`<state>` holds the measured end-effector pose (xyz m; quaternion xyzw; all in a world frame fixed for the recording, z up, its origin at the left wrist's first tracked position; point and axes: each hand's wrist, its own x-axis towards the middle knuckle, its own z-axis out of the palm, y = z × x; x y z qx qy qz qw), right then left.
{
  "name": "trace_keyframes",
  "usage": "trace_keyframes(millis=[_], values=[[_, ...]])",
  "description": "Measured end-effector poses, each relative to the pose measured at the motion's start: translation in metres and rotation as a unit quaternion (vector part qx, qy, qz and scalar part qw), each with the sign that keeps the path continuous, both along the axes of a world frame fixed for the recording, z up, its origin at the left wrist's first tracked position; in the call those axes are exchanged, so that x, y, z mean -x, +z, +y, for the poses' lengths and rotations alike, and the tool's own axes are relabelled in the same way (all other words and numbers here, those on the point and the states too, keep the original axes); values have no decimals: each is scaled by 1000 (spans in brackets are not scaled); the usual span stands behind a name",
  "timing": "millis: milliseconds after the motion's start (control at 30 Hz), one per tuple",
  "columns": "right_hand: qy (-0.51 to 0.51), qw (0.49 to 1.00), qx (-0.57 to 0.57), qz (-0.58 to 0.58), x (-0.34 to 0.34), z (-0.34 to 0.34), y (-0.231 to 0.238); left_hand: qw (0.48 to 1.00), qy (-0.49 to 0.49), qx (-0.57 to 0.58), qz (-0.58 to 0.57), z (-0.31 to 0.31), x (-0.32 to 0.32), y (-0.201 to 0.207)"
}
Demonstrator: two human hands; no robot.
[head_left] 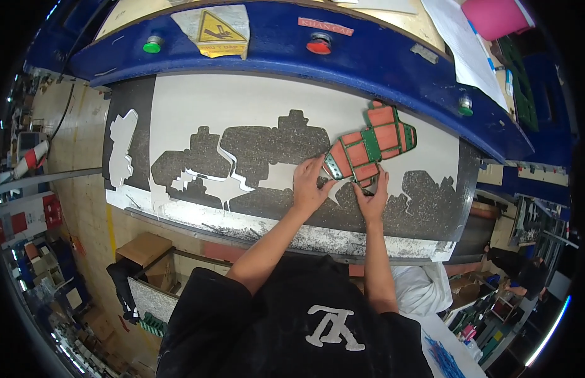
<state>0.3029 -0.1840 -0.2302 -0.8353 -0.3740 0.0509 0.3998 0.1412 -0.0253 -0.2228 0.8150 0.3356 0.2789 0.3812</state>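
A cutting die point(353, 152) with salmon-red panels, green bands and a dark metal edge lies tilted on the white sheet point(198, 101), right of the middle. My left hand point(311, 188) grips its lower left end, fingers on the edge and thumb toward my other hand. My right hand point(374, 198) holds its near lower side, thumb and fingers apart around the rim. Under and around my hands the sheet has cut-out gaps, and the dark speckled cutting board point(267, 146) shows through them. What lies beneath the die is hidden.
A blue machine beam point(267, 39) crosses behind the sheet, bearing a green button point(152, 44), a red button point(319, 43) and a yellow warning sign point(218, 30). A loose white scrap point(122, 148) lies at the board's left end. A cardboard box point(144, 249) stands near left.
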Motion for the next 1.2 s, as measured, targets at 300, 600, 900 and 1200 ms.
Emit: trace_keyframes(millis=[300, 600, 900, 1200], values=[[-6, 1000, -4, -11, 8, -2, -4, 1000, -2, -10, -11, 1, 1, 2], [-18, 1000, 1, -6, 14, 2, 3, 1000, -14, 4, 3, 2, 3, 6], [-41, 998, -5, 54, 15, 3, 8, 1000, -12, -6, 1, 2, 1, 3], [-23, 987, 142, -77, -41, -26, 45, 981, -191, -18, -23, -18, 19, 17]])
